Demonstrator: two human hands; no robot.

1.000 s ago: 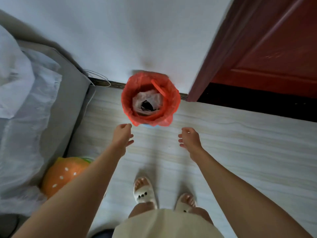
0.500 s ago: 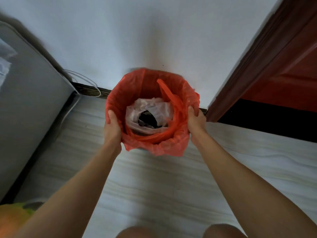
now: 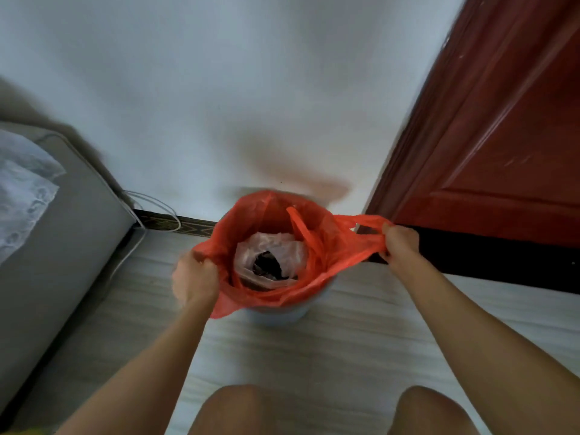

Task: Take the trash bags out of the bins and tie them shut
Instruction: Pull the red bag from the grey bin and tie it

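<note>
Red trash bag (image 3: 332, 246), mouth stretched open

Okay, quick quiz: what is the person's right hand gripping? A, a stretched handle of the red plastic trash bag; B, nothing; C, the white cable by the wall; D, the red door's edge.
A: the right hand pinches a handle of the red plastic trash bag, pulled sideways off the pale bin.

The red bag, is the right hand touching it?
Touching. The head view shows the right hand gripping the red bag by its stretched handle.
</note>
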